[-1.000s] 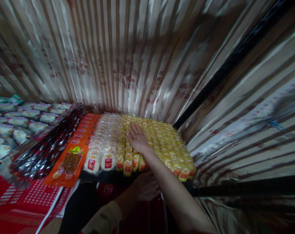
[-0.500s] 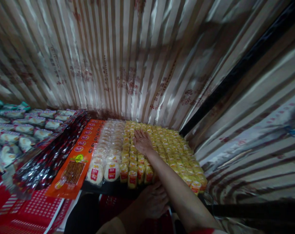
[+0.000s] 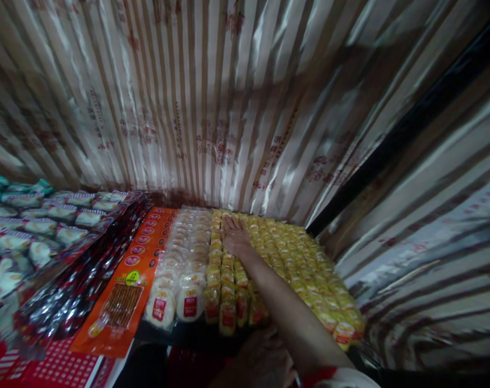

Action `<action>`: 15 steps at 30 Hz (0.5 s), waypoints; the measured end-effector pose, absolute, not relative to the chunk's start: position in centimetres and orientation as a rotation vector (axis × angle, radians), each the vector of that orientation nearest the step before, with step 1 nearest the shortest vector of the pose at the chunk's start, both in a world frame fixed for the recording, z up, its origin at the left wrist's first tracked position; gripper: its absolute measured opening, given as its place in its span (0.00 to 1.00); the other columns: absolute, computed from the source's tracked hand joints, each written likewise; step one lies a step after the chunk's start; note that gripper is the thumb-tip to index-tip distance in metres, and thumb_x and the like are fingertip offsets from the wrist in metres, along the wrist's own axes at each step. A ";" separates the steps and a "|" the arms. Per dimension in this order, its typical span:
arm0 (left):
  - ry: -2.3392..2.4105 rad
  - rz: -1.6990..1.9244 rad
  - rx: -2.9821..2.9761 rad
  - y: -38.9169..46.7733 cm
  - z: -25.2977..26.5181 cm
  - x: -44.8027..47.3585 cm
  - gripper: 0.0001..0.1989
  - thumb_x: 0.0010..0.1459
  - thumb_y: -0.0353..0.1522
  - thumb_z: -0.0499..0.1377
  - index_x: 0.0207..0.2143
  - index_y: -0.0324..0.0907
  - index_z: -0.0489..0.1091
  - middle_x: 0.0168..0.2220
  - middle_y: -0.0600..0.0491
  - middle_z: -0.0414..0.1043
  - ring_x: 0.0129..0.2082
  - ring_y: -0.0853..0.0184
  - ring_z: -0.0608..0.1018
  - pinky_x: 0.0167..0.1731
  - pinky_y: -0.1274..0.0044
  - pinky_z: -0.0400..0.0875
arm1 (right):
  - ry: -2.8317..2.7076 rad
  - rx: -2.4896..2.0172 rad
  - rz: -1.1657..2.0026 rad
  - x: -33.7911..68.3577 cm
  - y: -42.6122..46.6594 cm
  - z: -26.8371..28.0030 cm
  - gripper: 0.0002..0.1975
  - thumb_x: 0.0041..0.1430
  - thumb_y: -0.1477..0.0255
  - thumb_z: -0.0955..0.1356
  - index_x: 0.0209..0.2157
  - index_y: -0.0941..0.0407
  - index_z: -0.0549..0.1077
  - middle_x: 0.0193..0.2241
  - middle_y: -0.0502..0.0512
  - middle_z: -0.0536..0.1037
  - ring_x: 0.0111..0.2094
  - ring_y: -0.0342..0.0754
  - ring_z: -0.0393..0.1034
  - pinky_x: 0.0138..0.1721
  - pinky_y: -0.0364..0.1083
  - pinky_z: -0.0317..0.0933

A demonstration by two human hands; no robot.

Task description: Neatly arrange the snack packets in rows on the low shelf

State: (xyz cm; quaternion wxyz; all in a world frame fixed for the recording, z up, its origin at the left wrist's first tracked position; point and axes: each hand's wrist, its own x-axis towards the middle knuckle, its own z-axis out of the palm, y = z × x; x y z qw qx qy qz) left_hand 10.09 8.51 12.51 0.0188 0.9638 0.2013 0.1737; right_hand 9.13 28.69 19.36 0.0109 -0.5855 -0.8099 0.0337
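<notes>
My right hand (image 3: 235,236) lies flat, palm down, on the far left part of a block of small yellow packaged snacks (image 3: 305,264), fingers stretched out. The yellow packets stand in tight rows. Low in front of the tray's dark edge is my left hand (image 3: 264,358), dim and partly behind my right forearm; its fingers are too dark to make out. Left of the yellow rows stand two columns of round white wrapped crackers (image 3: 190,302). Beside them lies an orange packet of brown sticks (image 3: 123,296).
Shiny dark red packets (image 3: 87,280) fan out at the left, beside white wrapped snacks (image 3: 38,223). A red perforated basket (image 3: 54,366) sits at the lower left. Striped plastic sheeting (image 3: 212,108) rises behind, with a black pole (image 3: 374,156) slanting across the right side.
The view has shifted slightly, so the rows of snacks appear lower and nearer. My right hand stays flat on the yellow packets, and my left hand sits lower in view.
</notes>
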 end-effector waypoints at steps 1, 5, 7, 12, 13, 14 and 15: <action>0.626 0.534 2.991 8.5 12.6 10.0 0.12 0.60 0.35 0.51 0.40 0.50 0.73 0.44 0.53 0.75 0.52 0.63 0.69 0.56 0.69 0.59 | -2.528 -1.828 0.106 9.1 28.8 19.5 0.27 0.64 0.66 0.49 0.63 0.60 0.48 0.64 0.55 0.47 0.65 0.50 0.35 0.62 0.56 0.27; 0.622 0.501 2.984 8.6 12.7 10.0 0.11 0.62 0.35 0.50 0.40 0.49 0.72 0.49 0.51 0.71 0.52 0.64 0.68 0.52 0.70 0.64 | -2.516 -1.821 0.099 8.5 29.5 20.3 0.28 0.65 0.64 0.48 0.63 0.59 0.47 0.65 0.53 0.45 0.65 0.50 0.32 0.62 0.56 0.29; 0.627 0.466 2.973 8.8 12.5 10.3 0.11 0.63 0.36 0.50 0.42 0.47 0.70 0.50 0.49 0.68 0.48 0.65 0.70 0.49 0.70 0.67 | -2.512 -1.814 0.100 8.2 30.1 20.4 0.28 0.65 0.64 0.48 0.64 0.58 0.46 0.65 0.52 0.43 0.65 0.49 0.30 0.62 0.56 0.28; 0.687 0.398 2.948 8.7 12.0 10.7 0.14 0.62 0.37 0.53 0.48 0.42 0.65 0.49 0.48 0.66 0.43 0.65 0.72 0.43 0.67 0.71 | -2.502 -1.827 0.149 7.9 30.9 19.7 0.27 0.64 0.66 0.49 0.63 0.60 0.49 0.64 0.56 0.49 0.65 0.50 0.35 0.62 0.55 0.28; 0.694 0.393 2.948 8.6 12.1 10.7 0.13 0.61 0.37 0.54 0.48 0.43 0.66 0.49 0.48 0.66 0.43 0.65 0.72 0.43 0.67 0.71 | -2.495 -1.830 0.156 7.9 30.9 19.5 0.27 0.64 0.67 0.49 0.63 0.61 0.49 0.63 0.57 0.49 0.65 0.50 0.35 0.62 0.55 0.29; 0.700 0.392 2.949 8.4 12.1 10.5 0.13 0.61 0.36 0.54 0.47 0.43 0.66 0.49 0.49 0.66 0.43 0.65 0.72 0.43 0.67 0.71 | -2.488 -1.833 0.160 8.0 31.0 19.5 0.27 0.64 0.67 0.49 0.63 0.61 0.49 0.63 0.57 0.49 0.65 0.50 0.36 0.62 0.55 0.29; 0.705 0.395 2.952 8.3 12.2 10.3 0.13 0.61 0.36 0.54 0.47 0.44 0.66 0.49 0.49 0.67 0.43 0.65 0.72 0.43 0.67 0.71 | -2.481 -1.834 0.165 8.0 31.0 19.6 0.27 0.64 0.67 0.49 0.63 0.61 0.50 0.63 0.57 0.49 0.65 0.51 0.36 0.62 0.56 0.30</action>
